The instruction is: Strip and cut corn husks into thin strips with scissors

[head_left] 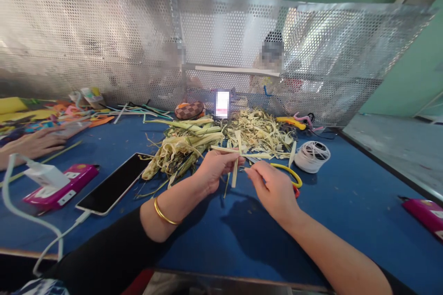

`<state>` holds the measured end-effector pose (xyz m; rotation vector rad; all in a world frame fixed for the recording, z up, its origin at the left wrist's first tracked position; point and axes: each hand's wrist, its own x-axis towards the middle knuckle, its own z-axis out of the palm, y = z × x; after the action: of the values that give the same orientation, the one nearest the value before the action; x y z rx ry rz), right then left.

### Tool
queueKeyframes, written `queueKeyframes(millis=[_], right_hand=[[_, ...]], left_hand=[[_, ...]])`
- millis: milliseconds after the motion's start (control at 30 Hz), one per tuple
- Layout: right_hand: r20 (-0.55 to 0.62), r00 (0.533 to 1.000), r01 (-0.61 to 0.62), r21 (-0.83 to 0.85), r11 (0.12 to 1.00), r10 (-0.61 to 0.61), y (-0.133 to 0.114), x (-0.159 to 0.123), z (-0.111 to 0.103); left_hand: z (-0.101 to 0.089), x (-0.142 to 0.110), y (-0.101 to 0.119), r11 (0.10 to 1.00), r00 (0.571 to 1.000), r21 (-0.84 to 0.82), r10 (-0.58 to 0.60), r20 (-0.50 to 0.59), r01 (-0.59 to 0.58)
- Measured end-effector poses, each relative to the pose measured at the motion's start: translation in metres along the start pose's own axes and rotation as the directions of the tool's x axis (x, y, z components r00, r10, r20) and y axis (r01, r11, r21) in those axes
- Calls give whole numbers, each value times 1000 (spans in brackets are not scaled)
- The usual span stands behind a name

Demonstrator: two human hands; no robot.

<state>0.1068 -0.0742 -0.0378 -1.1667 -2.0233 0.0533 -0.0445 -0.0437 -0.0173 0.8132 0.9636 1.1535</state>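
My left hand pinches pale, flat plant strips where they cross, one upright and one lying sideways. Just to the right, my right hand has thumb and forefinger closed together close to the strips; what is between those fingertips is too small to make out. Partly hidden behind the right hand are scissors with a yellow handle and a red part, their blades pointing toward the strips. Beyond the hands lie a bundle of dried husk-like leaves and a heap of pale shreds.
A ball of white string stands at right. To the left are a phone on a cable and a magenta power strip with a white charger. Another person's hand rests farther left. A perforated metal screen borders the blue table's back.
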Motion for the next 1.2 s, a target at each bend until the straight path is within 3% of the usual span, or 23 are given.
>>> queueKeyframes(millis=[100, 200, 333, 467, 633, 733, 800, 867, 967, 1067, 1200], right_hand=[[-180, 974, 95, -230, 969, -138, 5, 4, -7], [-76, 978, 157, -343, 926, -194, 11, 9, -8], [81, 978, 208, -357, 910, -192, 11, 9, -3], [140, 963, 266, -345, 900, -231, 4, 6, -1], [144, 932, 363, -317, 876, -334, -5, 3, 0], [144, 959, 264, -163, 951, -242, -4, 4, 0], [149, 988, 28, 85, 996, -40, 2, 6, -1], [169, 960, -272, 369, 889, 224, 11, 10, -2], [254, 843, -512, 649, 563, 474, 23, 15, -3], [396, 785, -576, 750, 325, 477, 27, 17, 0], [404, 768, -572, 782, 248, 497, 23, 17, 4]], left_hand=[[-1, -2, 3, 999, 999, 34, -22, 39, 21], [0, -3, 1, 997, 999, 70, -33, 42, 30], [1, -2, -4, 979, 999, 202, 32, 1, -32], [1, 3, -11, 961, 996, 268, 85, -30, -74], [0, 7, -17, 966, 989, 214, 147, -5, -143], [-1, 7, -14, 972, 993, 206, 118, 3, -116], [-1, 6, -10, 967, 995, 233, 102, -1, -99], [0, 3, -5, 958, 996, 274, 90, 0, -86], [2, -2, -4, 940, 998, 339, 35, 46, -48], [3, -5, -8, 912, 994, 408, -6, 114, -41], [3, -4, -14, 889, 984, 452, -11, 177, -71]])
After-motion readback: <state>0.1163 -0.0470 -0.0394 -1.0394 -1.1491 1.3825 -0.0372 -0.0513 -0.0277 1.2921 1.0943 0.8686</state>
